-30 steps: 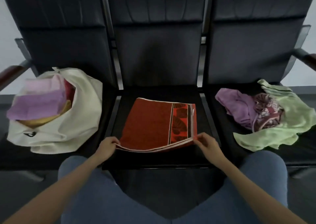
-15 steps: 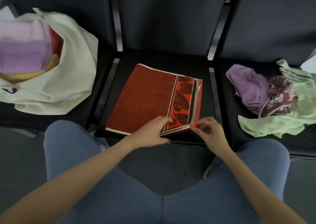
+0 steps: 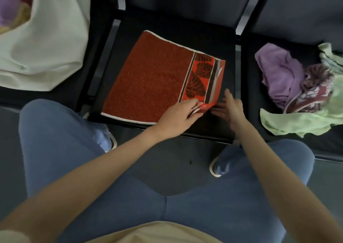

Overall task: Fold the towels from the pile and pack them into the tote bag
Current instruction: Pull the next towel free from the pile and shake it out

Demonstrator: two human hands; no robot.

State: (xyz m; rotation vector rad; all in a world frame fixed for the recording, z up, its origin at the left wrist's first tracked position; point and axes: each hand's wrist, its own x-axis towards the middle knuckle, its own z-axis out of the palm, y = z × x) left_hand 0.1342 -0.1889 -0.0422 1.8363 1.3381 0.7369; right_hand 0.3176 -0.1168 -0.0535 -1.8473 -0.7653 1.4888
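Observation:
A red towel (image 3: 152,83) with a black leaf border lies folded flat on the middle seat (image 3: 185,27). My left hand (image 3: 178,116) pinches its near right corner, where the layers meet. My right hand (image 3: 229,109) hovers just right of that corner, blurred, fingers spread and holding nothing. A cream tote bag (image 3: 46,44) sits on the left seat with folded purple and yellow towels showing at its mouth. The pile on the right seat holds a purple towel (image 3: 278,75), a maroon patterned towel (image 3: 315,90) and a light green towel (image 3: 304,120).
Three dark seats stand in a row, with metal gaps between them. My knees in blue trousers and two blue shoes (image 3: 220,164) are on the dark floor in front of the middle seat.
The view has tilted down and closer. My left hand slid along the towel's front edge to its right corner and gripped it. My right hand let go of that corner and opened.

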